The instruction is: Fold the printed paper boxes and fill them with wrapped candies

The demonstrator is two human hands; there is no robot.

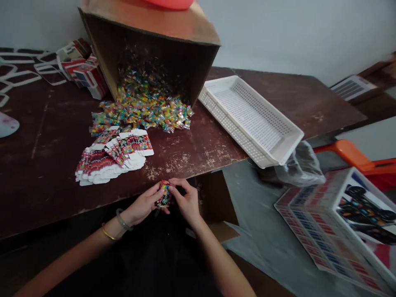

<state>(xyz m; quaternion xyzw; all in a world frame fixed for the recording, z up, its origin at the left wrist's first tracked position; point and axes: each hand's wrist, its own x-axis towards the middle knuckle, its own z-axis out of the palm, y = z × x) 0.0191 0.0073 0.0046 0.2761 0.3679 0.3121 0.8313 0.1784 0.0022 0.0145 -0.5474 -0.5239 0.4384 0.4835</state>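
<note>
My left hand [144, 205] and my right hand [187, 202] are both closed on a small printed candy box [164, 194], red, black and multicoloured, just off the table's front edge. The right thumb and fingers press at its upper end, while the left fingers grip its side. Whether anything is inside the box cannot be seen. Beyond them on the table lies a fanned pile of flat printed boxes [114, 159] with white flaps. Behind that pile, many small clear packets of colourful candy [145, 109] spill out of a cardboard carton [157, 27] lying on its side.
A white perforated basket [247, 115] juts over the edge of the brown table [182, 152]. White frames and red packs [89, 76] stand at the back left. On the floor at right are an orange stool [352, 154] and a large printed box [328, 222]; a cardboard box [216, 202] is below the table.
</note>
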